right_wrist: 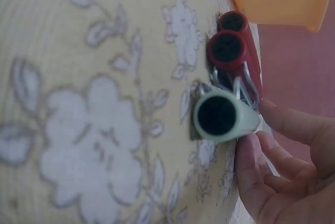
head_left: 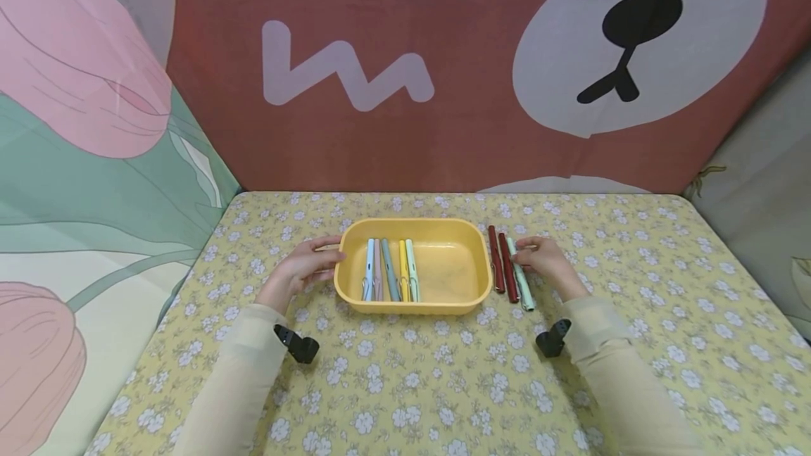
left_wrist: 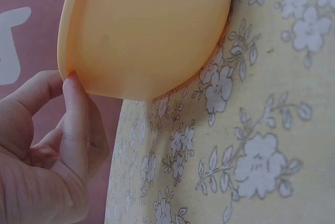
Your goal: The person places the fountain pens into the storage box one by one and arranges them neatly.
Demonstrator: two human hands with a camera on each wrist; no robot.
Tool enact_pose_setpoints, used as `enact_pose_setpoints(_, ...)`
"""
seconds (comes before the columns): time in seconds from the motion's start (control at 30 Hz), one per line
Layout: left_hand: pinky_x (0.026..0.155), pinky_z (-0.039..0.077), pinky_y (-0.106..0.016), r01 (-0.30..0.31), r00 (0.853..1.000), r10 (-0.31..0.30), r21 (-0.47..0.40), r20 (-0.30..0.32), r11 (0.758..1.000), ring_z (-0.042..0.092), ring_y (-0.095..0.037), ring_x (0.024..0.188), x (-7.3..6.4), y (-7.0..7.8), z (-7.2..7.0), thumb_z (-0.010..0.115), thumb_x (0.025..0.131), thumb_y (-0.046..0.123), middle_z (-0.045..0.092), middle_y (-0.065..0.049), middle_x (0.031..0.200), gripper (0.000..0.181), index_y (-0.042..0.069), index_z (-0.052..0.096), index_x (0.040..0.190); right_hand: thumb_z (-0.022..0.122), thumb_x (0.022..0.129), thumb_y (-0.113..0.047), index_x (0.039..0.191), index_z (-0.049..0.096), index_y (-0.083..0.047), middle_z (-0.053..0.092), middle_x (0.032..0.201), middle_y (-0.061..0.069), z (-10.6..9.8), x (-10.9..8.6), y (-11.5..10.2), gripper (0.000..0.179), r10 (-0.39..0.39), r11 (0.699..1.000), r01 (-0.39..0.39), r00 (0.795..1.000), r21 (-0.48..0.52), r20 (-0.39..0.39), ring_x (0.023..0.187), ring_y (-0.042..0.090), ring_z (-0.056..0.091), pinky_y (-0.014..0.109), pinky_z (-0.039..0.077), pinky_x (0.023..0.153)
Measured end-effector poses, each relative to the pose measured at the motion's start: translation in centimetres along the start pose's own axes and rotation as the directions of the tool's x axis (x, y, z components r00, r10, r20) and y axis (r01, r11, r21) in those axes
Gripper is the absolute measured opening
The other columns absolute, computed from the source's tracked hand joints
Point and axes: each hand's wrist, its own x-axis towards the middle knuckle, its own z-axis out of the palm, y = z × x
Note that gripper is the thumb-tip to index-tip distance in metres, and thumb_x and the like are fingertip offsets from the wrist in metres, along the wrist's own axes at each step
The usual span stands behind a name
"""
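Observation:
My left hand (head_left: 303, 267) pinches the left rim of a yellow plastic tray (head_left: 451, 269), thumb and fingertips on either side of it in the left wrist view. Inside the tray's left half stand several pens side by side: light blue (head_left: 369, 269), lilac (head_left: 378, 271), grey-green (head_left: 389, 271), yellow (head_left: 403, 271) and mint (head_left: 412, 271). To the right of the tray, my right hand (head_left: 548, 264) holds another mint pen (right_wrist: 227, 115) between thumb and fingers, low at the tabletop. Two dark red pens (head_left: 496, 260) lie between that pen and the tray.
A floral yellow cloth (head_left: 405, 385) covers the table. Behind it hangs a reddish-brown backdrop (head_left: 355, 153) with a cartoon face, and a tulip-patterned cloth (head_left: 95, 195) hangs at the left. Each wrist carries a small black camera (head_left: 298, 345).

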Motion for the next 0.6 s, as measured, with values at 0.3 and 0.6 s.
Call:
enact_pose_setpoints(0.3, 0.063, 0.059, -0.017, -0.002, 1.0, 0.002, 0.006, 0.004, 1.0, 0.069, -0.005, 0.073, -0.02, -0.04, -0.05, 0.063, 0.091, 0.014, 0.07, 0.002, 0.095, 0.061, 0.012, 0.039, 0.147, 0.059, 0.093, -0.009, 0.133, 0.045, 0.007, 0.057, 0.123, 0.026, 0.4, 0.34, 0.1, 0.045, 0.029, 0.999, -0.03, 0.999, -0.036, -0.034, 0.093, 0.02, 0.063, 0.03, 0.057, 0.077)
enact_pose_setpoints(0.6, 0.062, 0.058, -0.016, -0.001, 1.0, 0.001, 0.005, 0.001, 1.0, 0.069, -0.005, 0.071, 0.03, 0.06, -0.02, 0.064, 0.091, 0.014, 0.07, 0.002, 0.094, 0.061, 0.013, 0.039, 0.146, 0.056, 0.092, -0.009, 0.132, 0.046, 0.006, 0.056, 0.122, 0.024, 0.47, 0.21, -0.6, 0.044, 0.051, 0.994, -0.056, 0.997, -0.089, -0.057, 0.098, 0.025, 0.061, 0.033, 0.056, 0.081)
